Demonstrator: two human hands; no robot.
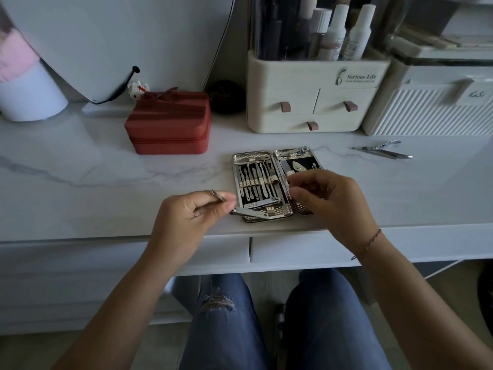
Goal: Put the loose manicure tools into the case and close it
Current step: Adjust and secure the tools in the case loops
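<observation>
Case (235,180) open; two loose tools (381,150) aside; one thin tool (218,196) in left hand (184,220); right hand (336,206) unclear.

Red box (168,124) and organizer (314,94) crowd behind case (277,182).

Our forearms rise from the lower frame; left hand (192,212) pinches a slim silver metal tool (218,196), right hand (333,206) at centre curls its fingers (grip unclear).
</observation>
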